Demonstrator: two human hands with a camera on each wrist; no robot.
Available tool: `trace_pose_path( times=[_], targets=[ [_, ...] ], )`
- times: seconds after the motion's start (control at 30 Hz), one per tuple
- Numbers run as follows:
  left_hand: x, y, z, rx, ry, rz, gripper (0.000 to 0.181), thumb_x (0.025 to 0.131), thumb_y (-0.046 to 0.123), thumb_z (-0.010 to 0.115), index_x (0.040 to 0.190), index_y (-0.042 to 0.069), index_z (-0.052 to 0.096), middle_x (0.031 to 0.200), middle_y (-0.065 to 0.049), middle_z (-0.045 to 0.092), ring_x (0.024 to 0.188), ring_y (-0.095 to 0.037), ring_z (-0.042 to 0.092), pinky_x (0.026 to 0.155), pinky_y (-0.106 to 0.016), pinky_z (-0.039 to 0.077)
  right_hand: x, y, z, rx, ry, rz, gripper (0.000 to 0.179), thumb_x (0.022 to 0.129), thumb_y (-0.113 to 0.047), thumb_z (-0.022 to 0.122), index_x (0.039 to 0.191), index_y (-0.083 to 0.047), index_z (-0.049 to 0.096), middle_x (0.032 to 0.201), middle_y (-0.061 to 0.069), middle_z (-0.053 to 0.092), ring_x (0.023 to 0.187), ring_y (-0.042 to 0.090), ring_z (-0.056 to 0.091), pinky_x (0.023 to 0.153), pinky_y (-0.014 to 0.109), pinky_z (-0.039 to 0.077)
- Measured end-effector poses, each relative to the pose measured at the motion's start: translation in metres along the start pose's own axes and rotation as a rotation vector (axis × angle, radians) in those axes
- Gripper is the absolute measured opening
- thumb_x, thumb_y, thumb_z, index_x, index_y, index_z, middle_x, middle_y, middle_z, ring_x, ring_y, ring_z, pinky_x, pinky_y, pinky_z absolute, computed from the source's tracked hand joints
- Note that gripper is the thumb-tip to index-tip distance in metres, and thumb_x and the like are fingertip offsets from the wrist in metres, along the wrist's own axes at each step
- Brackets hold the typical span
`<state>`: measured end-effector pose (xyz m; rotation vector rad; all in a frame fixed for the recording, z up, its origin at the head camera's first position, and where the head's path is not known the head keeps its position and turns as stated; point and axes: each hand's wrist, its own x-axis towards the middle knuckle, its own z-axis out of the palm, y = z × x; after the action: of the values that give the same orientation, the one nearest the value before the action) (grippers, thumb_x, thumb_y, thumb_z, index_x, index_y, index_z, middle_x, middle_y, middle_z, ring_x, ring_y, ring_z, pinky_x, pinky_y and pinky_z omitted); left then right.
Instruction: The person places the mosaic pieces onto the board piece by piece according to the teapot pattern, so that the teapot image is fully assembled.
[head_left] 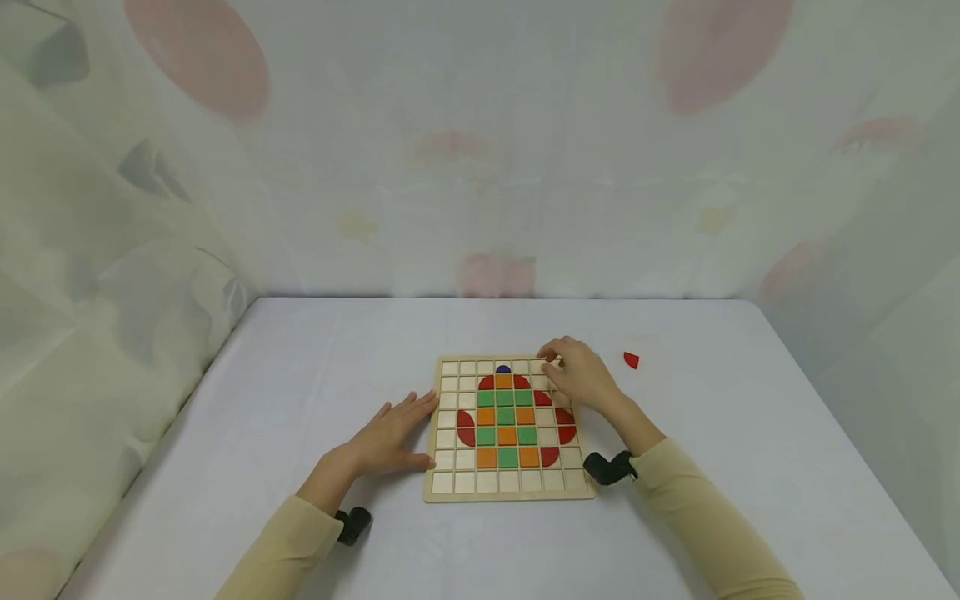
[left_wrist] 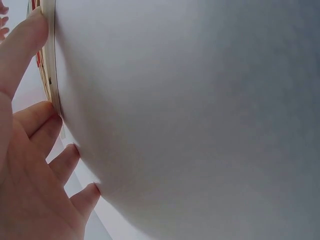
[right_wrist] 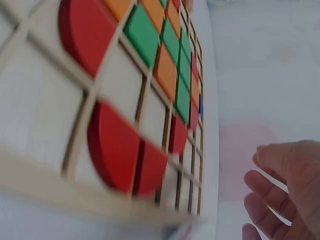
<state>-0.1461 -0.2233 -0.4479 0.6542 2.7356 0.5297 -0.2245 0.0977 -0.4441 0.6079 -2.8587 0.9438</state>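
Observation:
A wooden grid board (head_left: 510, 497) lies on the table with green and orange square tiles and red quarter-round tiles (head_left: 549, 456) in its cells. A blue half-round tile (head_left: 503, 369) sits in the top row. My left hand (head_left: 390, 437) rests at the board's left side, fingers spread, and the thumb and index finger (left_wrist: 42, 117) touch its edge in the left wrist view. My right hand (head_left: 581, 373) hovers over the board's top right corner with loosely bent fingers. No tile shows in it in the right wrist view, where the fingers (right_wrist: 270, 195) are partly cut off.
A loose red quarter-round tile (head_left: 632, 360) lies on the white table (head_left: 337, 350) right of the board. Patterned cloth (head_left: 570, 167) hangs behind and at both sides. Black wrist cameras (head_left: 609, 468) sit at both sleeves.

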Motion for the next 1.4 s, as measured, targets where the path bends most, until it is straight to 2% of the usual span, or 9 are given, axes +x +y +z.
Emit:
trace_pose_path(
  times=[0.37, 0.53, 0.7, 1.07, 1.4],
  targets=[
    [0.001, 0.0, 0.0, -0.005, -0.002, -0.004, 0.088, 0.075, 0.037, 0.074, 0.145, 0.01, 0.028, 0.152, -0.004, 0.024, 0.14, -0.032, 0.018, 0.109, -0.059, 0.012, -0.012, 0.065, -0.041, -0.037, 0.077, 0.043, 0.027, 0.086, -0.014, 0.061, 0.11, -0.002, 0.063, 0.099, 0.015, 0.062, 0.084, 0.027, 0.056, 0.07, 0.041, 0.046],
    [0.002, -0.001, 0.0, 0.001, 0.0, 0.0, 0.088, 0.075, 0.037, 0.074, 0.146, 0.011, 0.028, 0.152, -0.004, 0.024, 0.14, -0.032, 0.018, 0.109, -0.059, 0.013, -0.018, 0.087, -0.046, -0.077, 0.094, 0.08, 0.03, 0.084, -0.011, 0.063, 0.112, 0.0, 0.062, 0.102, 0.021, 0.061, 0.084, 0.031, 0.057, 0.072, 0.045, 0.047],
    [0.001, -0.003, 0.0, 0.006, 0.003, 0.007, 0.089, 0.075, 0.037, 0.074, 0.146, 0.01, 0.027, 0.152, -0.005, 0.024, 0.139, -0.034, 0.019, 0.108, -0.06, 0.013, -0.023, 0.106, -0.044, -0.13, 0.064, 0.108, 0.032, 0.081, -0.009, 0.063, 0.112, 0.001, 0.063, 0.106, 0.027, 0.058, 0.083, 0.032, 0.054, 0.07, 0.045, 0.046],
    [0.002, -0.002, 0.001, -0.003, 0.004, -0.001, 0.088, 0.075, 0.037, 0.074, 0.145, 0.011, 0.028, 0.152, -0.005, 0.025, 0.139, -0.033, 0.019, 0.109, -0.06, 0.012, -0.029, 0.118, -0.046, -0.147, 0.038, 0.101, 0.032, 0.078, -0.003, 0.06, 0.11, 0.0, 0.064, 0.102, 0.027, 0.059, 0.088, 0.039, 0.055, 0.072, 0.049, 0.045],
    [0.002, -0.002, 0.001, -0.002, 0.008, -0.006, 0.088, 0.075, 0.038, 0.074, 0.145, 0.011, 0.028, 0.152, -0.005, 0.025, 0.14, -0.033, 0.018, 0.109, -0.06, 0.012, -0.032, 0.121, -0.046, -0.149, 0.016, 0.16, 0.032, 0.078, -0.002, 0.059, 0.11, -0.001, 0.063, 0.096, 0.023, 0.056, 0.084, 0.035, 0.053, 0.07, 0.046, 0.044]
  ],
)
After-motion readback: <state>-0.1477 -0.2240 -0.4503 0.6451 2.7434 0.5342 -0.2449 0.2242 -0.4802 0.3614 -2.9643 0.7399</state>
